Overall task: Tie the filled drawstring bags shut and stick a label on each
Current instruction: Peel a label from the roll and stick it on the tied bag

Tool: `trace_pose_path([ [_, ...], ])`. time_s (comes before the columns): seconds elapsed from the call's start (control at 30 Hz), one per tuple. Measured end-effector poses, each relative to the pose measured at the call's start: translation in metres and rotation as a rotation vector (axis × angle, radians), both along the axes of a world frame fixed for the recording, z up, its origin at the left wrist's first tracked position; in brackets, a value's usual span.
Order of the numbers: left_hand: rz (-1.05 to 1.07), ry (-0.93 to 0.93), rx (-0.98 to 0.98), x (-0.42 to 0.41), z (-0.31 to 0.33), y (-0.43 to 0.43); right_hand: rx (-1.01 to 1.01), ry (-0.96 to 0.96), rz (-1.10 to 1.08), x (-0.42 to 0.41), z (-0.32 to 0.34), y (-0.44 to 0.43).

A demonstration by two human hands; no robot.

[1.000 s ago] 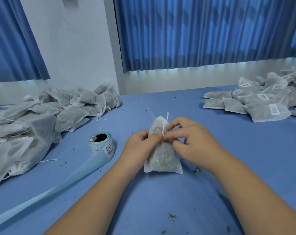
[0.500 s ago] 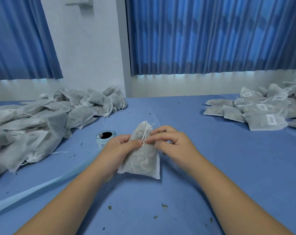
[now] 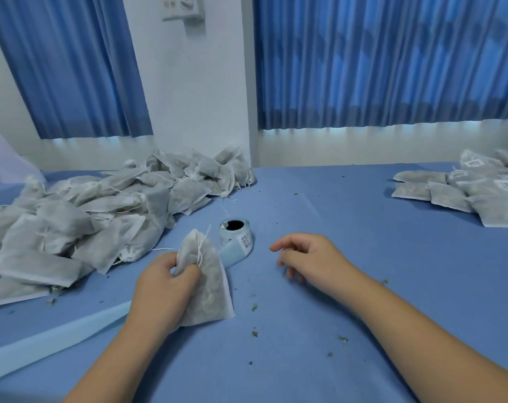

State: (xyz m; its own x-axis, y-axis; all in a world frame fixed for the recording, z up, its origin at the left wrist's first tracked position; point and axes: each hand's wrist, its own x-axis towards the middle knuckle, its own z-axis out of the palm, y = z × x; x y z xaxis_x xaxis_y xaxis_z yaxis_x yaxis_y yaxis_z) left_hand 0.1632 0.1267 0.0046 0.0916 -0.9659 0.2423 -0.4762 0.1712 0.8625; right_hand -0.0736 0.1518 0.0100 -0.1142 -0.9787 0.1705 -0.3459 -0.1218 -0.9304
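Your left hand (image 3: 162,289) grips one filled drawstring bag (image 3: 206,283) by its side, low on the blue table (image 3: 334,286).

Your right hand (image 3: 308,258) hovers empty with fingers loosely curled; the label roll (image 3: 236,235) sits just behind the bag, the untied heap (image 3: 87,219) left, labelled bags (image 3: 468,193) far right.

Blue-covered bench (image 3: 319,330), strewn with green crumbs (image 3: 254,307). Unlabelled bags heaped (image 3: 101,216) far left, labelled bags (image 3: 473,193) far right, label roll (image 3: 236,235) at centre, trailing backing strip (image 3: 58,335).
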Motion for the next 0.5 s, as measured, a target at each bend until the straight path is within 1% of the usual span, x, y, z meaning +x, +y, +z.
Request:
trace_pose_path([
  [0.07, 0.029, -0.084, -0.02, 0.005, -0.004, -0.005, 0.002, 0.029, -0.011, 0.014, 0.003, -0.011],
  [0.23, 0.131, -0.081, -0.063, 0.005, -0.01, -0.006, -0.031, 0.252, -0.041, 0.045, 0.005, -0.04],
  [0.4, 0.117, -0.159, -0.148, 0.003, -0.018, -0.002, -0.12, 0.408, -0.052, 0.055, -0.009, -0.054],
  [0.5, 0.11, -0.18, -0.18, 0.004, -0.019, -0.001, -0.107, 0.426, -0.046, 0.045, -0.016, -0.057],
])
